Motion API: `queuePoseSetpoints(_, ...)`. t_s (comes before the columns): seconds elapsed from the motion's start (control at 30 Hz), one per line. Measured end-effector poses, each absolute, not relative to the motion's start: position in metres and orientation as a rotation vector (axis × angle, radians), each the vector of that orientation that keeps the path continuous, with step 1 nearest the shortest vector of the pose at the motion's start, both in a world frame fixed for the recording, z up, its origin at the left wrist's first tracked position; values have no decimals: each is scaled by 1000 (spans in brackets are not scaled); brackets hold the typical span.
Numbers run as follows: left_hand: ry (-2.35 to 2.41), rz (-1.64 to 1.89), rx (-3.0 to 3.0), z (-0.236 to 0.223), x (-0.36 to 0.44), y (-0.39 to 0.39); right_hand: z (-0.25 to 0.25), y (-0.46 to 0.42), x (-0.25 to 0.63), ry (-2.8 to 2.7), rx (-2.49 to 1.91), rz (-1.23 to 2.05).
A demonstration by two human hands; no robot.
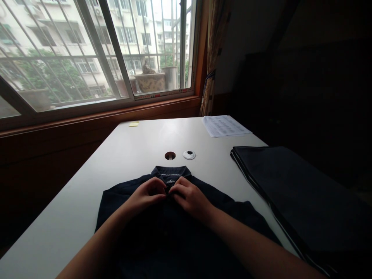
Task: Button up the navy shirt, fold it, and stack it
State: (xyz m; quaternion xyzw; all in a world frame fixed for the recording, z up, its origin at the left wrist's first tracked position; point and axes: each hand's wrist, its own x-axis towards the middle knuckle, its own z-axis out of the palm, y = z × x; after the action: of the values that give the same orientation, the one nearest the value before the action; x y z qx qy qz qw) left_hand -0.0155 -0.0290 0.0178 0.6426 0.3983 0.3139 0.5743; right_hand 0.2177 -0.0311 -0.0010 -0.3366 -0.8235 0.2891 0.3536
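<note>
A dark navy collared shirt (162, 236) lies face up on the white table (72, 186), its collar (171, 170) pointing away from me. At the neck opening, just below the printed label (170, 181), my two hands meet. My left hand (149, 192) is closed, thumb and fingertips pinching the shirt's front edge. From the other side my right hand (188, 195) pinches the facing edge of the cloth, fingers bent. The fingertips of both hands nearly touch. Any button between them is too dark and small to make out.
Folded dark fabric with white edging (290, 193) lies along the table's right side. Printed papers (226, 126) rest at the far right corner, a yellow sticky note (133, 124) at the far left. Behind the collar are a round hole (170, 155) and a white grommet cap (189, 154). A barred window stands beyond.
</note>
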Motion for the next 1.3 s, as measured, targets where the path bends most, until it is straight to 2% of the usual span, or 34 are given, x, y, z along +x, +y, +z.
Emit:
queuePoseSetpoints(0.13, 954, 788, 1738, 19, -20, -27, -2, -31, 218, -2072, -898, 746)
queuePoseSetpoints(0.27, 900, 644, 2119, 21, -22, -27, -1, -32, 218, -2050, -938, 729)
queuePoseSetpoints(0.4, 903, 612, 2235, 21, -20, -28, 1, -33, 217, -2026, -970, 714)
queuePoseSetpoints(1.3, 832, 630, 1915, 15, -30, -18, 1, -33, 215, -1842, -924, 760)
